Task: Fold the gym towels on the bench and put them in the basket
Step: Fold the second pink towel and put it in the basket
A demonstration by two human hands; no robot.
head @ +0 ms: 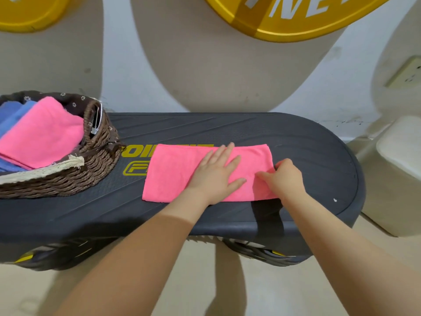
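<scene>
A pink towel (180, 174) lay on the dark grey bench (307, 156), folded into a long strip running left to right across the middle of the seat, its left end covering part of the yellow lettering (134, 160) printed on the surface. The left hand (216, 172) rested palm down on the middle of the strip, fingers straight and spread, pressing the cloth flat. The right hand (284, 176) sat at the right end of the towel with its fingers curled, pinching the cloth there; the fabric bunched slightly under the fingertips. Both forearms reached in from the near edge of the bench.

At the left end of the bench stood a brown woven basket (100, 160) with a dark flowered liner (73, 102) and a cream lace trim (45, 171) along its near rim. Inside it lay a folded pink towel (43, 133) on top, resting over folded blue towels (16, 115) that showed at the far left. The basket was well apart from the towel under the hands.

Behind the bench rose a white and beige wall (205, 71) carrying large yellow signs (284, 17) near the top. A wall socket (407, 71) sat at the right, and a pale bin (398, 174) stood on the floor beside the right end of the bench.
</scene>
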